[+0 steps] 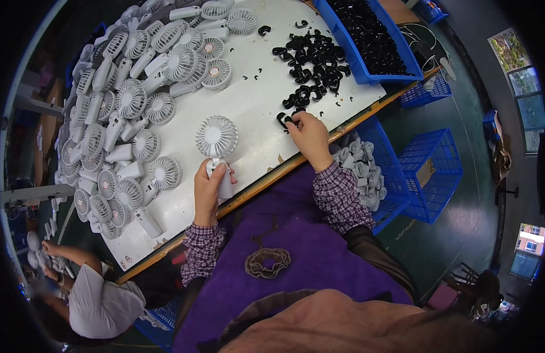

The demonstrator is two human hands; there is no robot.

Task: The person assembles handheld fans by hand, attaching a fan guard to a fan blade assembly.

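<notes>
My left hand [209, 191] is wrapped round the handle of a white handheld fan [217, 136], its round grille pointing up and away from me over the white tabletop. At the near edge of a loose heap of small curved black plastic parts [311, 65], my right hand [308, 138] has its fingertips closed on one black plastic part [283, 120]. The fingers partly cover that piece. To the left of the held fan lies a large pile of similar white handheld fans [131, 97].
A blue bin [360, 59] full of black parts stands at the far right of the table. Below the wooden table edge [266, 179] are a blue basket [393, 194] of white pieces and another blue crate [431, 176]. A co-worker in a white shirt [99, 303] sits at lower left.
</notes>
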